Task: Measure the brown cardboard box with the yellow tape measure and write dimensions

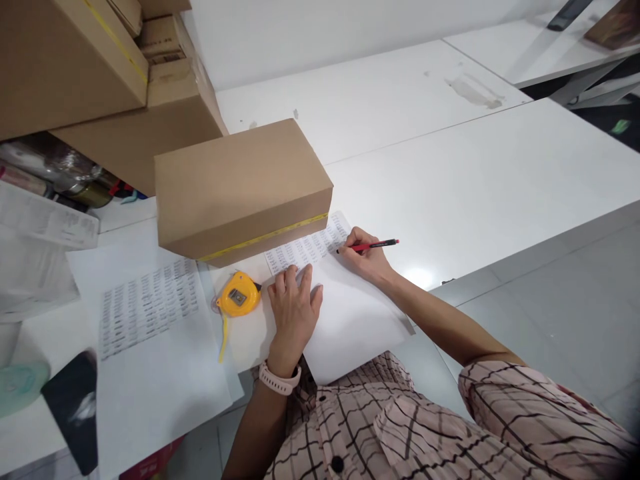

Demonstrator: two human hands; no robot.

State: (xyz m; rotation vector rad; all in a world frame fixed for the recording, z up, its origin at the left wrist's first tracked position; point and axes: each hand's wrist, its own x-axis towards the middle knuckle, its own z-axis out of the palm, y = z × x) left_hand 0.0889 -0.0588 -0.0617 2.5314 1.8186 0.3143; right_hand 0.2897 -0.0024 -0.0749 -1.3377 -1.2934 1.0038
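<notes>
My right hand [367, 259] grips a red pen [376, 245] with black ends, its tip at the written rows on a white sheet of paper [345, 320]. Flat on the left part of that sheet rests my left hand [295, 303], fingers spread and holding nothing. A brown cardboard box [240, 187] with a yellow strip along its side stands just beyond, over the sheet's far edge. Left of my left hand lies a yellow tape measure [240, 295], a short length of its tape sticking out towards me.
Another written sheet [160, 380] lies at the left beside a dark flat object [75, 413]. Larger cardboard boxes [140, 127] are stacked at the back left. The white table [450, 180] stretches away to the right, its front edge running beside my right forearm.
</notes>
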